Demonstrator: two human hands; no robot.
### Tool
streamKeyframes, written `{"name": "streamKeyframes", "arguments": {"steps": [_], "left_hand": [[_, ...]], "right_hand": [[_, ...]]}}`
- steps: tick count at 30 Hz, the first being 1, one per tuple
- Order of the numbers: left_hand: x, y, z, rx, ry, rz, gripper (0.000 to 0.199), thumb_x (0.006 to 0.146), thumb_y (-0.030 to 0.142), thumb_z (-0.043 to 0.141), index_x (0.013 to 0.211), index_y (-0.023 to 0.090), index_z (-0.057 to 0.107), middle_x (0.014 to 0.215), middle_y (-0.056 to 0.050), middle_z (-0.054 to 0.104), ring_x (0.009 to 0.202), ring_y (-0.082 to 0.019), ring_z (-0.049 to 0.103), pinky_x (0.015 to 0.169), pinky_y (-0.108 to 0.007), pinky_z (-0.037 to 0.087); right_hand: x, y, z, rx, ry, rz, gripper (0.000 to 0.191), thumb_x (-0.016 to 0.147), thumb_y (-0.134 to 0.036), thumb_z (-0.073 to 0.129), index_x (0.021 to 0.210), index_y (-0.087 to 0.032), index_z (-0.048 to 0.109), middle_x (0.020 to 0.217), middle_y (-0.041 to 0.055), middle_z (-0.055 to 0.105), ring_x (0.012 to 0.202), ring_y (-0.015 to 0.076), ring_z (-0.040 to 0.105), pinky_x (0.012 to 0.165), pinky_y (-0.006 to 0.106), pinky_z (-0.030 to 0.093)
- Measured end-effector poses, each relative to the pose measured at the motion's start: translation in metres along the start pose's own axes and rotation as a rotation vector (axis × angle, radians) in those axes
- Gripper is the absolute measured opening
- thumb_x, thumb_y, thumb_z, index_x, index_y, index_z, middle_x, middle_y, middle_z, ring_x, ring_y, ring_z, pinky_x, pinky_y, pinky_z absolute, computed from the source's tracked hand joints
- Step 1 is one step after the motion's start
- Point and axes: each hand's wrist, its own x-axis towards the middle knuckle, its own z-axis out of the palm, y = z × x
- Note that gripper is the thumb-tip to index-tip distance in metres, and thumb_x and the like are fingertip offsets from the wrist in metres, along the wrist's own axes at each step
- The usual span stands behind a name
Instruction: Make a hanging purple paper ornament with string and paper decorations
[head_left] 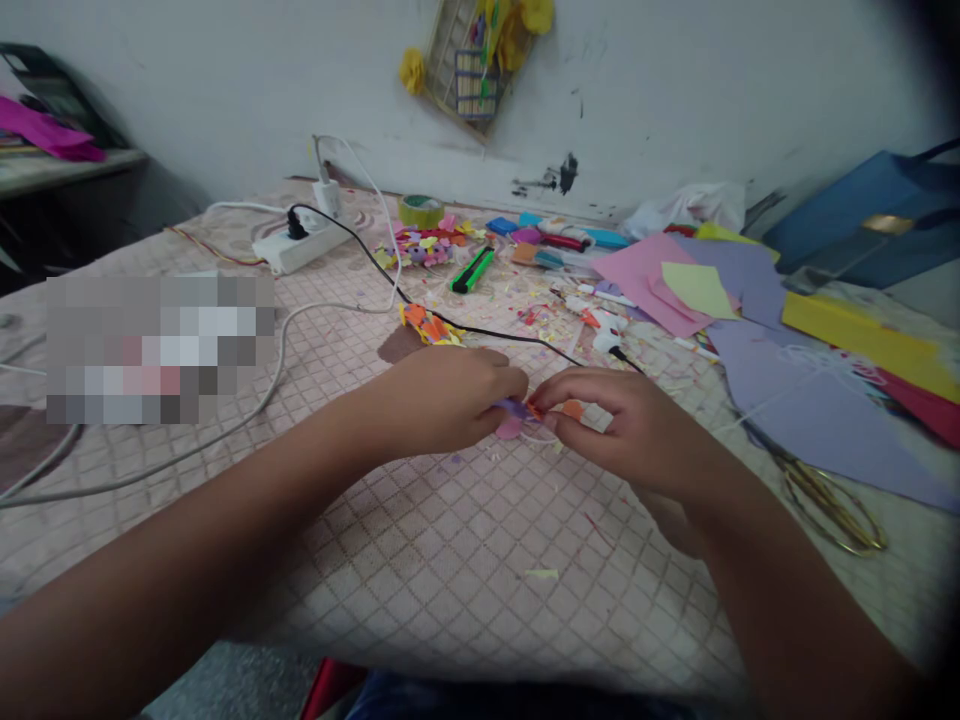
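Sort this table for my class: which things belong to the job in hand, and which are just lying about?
Likely part of the job:
small coloured pieces, pinched by the left hand and right hand
glue gun
coloured sheets
scissors

Apparently just lying about:
plastic bag
blue bag
pale yellow scrap

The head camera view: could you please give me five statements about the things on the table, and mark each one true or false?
1. The left hand and the right hand meet at small coloured pieces. True.
2. The green and black cutter is in the right hand. False: it lies on the tablecloth, beyond the hands.
3. A pale yellow sheet lies on top of pink paper. True.
4. The black plug is out of the power strip. False: it is plugged in.
5. The green tape roll is at the far side, near the wall. True.
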Motion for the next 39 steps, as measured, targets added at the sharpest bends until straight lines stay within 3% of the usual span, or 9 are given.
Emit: {"name": "streamKeyframes", "arguments": {"steps": [10,22,35,39], "left_hand": [[-0.001,0.001,0.001,-0.032,0.033,-0.010,0.019,0.083,0.018,0.050,0.095,0.015,0.063,0.089,-0.006,0.064,0.081,-0.019,0.060,0.069,-0.028,0.043],[-0.001,0.001,0.001,-0.032,0.066,-0.001,0.017,0.084,0.019,0.049,0.093,0.016,0.063,0.088,-0.005,0.065,0.079,-0.017,0.059,0.067,-0.026,0.043],[-0.001,0.001,0.001,-0.014,0.054,0.010,0.018,0.085,0.021,0.049,0.095,0.016,0.062,0.088,-0.005,0.064,0.078,-0.017,0.059,0.067,-0.027,0.043],[-0.001,0.002,0.001,0.006,0.050,0.006,0.018,0.084,0.020,0.048,0.095,0.015,0.062,0.088,-0.006,0.064,0.077,-0.018,0.059,0.066,-0.027,0.043]], "right_hand": [[0.001,-0.002,0.001,0.040,0.037,0.025,0.012,0.082,-0.019,0.056,0.075,-0.019,0.066,0.085,0.0019,0.070,0.081,0.0150,0.063,0.074,0.027,0.046],[0.001,-0.001,0.004,-0.017,0.107,0.070,0.010,0.081,-0.017,0.057,0.086,-0.020,0.065,0.087,0.0002,0.070,0.079,0.0146,0.064,0.070,0.026,0.046],[0.002,0.005,0.006,0.337,0.145,0.250,0.012,0.081,-0.025,0.057,0.089,-0.020,0.065,0.087,0.0033,0.069,0.079,0.0162,0.064,0.069,0.028,0.051],[0.002,0.010,0.004,0.342,0.242,0.261,0.011,0.080,-0.028,0.060,0.087,-0.021,0.064,0.083,0.0036,0.069,0.077,0.0171,0.064,0.067,0.030,0.051]]}}
